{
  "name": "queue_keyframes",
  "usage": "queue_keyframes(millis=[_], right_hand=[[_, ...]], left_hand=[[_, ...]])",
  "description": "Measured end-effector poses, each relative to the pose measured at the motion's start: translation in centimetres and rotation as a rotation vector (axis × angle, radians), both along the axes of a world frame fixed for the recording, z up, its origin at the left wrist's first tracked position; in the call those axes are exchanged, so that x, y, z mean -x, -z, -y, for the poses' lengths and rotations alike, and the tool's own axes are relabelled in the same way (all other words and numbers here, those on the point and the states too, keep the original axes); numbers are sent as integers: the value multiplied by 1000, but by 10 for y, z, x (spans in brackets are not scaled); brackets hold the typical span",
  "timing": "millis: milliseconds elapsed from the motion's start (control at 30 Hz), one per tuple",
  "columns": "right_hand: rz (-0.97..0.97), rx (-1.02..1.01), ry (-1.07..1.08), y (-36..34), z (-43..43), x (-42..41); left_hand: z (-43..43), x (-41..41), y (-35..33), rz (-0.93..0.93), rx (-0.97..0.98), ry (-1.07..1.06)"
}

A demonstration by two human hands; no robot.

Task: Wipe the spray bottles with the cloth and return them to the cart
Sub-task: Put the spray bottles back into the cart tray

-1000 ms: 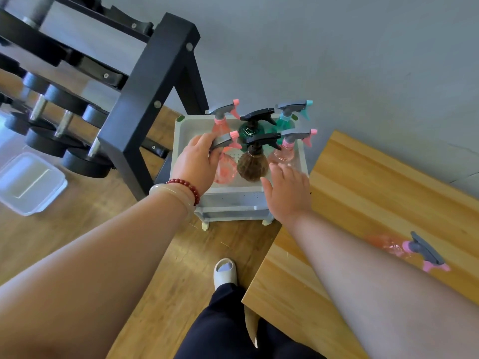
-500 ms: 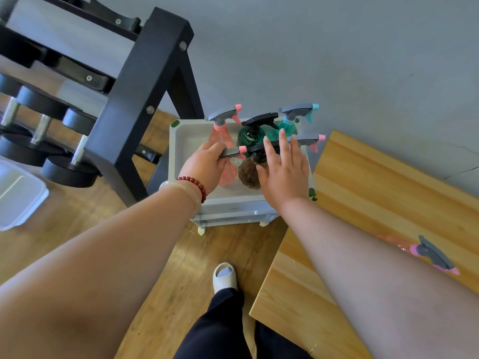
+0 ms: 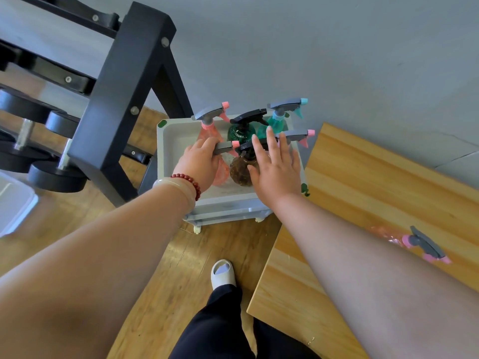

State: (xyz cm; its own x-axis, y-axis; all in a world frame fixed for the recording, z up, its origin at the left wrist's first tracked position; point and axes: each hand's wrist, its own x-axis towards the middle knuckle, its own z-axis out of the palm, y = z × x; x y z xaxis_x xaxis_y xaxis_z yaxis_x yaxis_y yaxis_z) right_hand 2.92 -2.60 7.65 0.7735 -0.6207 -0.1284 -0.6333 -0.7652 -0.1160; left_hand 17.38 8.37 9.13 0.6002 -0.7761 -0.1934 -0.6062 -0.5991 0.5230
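Head view: nearest, a loose pink bottle (image 3: 414, 242) lies on the desk (image 3: 363, 177), well behind both grips. Over the last second the right grip (image 3: 277, 169) has slid forward over the brown bottle (image 3: 241, 172), fingers straight and spread, holding nothing. The left grip (image 3: 199, 164) stays curled round the front pink bottle (image 3: 221, 172) by its trigger head, inside the cart (image 3: 171, 141). A lift-out for wiping looks imminent.

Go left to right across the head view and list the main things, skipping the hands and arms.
From the left: clear plastic box → black dumbbell rack → white cart → wooden table → pink spray bottle lying on that table.
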Motion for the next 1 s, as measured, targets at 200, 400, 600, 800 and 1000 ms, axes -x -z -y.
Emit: queue_keyframes(millis=[200,400,600,800,1000], right_hand=[[15,-15,27,-4,4,24],[8,-37,68,-8,13,65],[-78,-39,116,-11,24,118],[-48,-93,200,-10,35,180],[-44,-95,261,-2,48,237]], left_hand=[[0,11,-5,64,-15,-21],[5,41,-12,138,87,-87],[16,90,-11,214,120,-4],[35,158,-4,201,99,139],[57,221,3,220,77,342]])
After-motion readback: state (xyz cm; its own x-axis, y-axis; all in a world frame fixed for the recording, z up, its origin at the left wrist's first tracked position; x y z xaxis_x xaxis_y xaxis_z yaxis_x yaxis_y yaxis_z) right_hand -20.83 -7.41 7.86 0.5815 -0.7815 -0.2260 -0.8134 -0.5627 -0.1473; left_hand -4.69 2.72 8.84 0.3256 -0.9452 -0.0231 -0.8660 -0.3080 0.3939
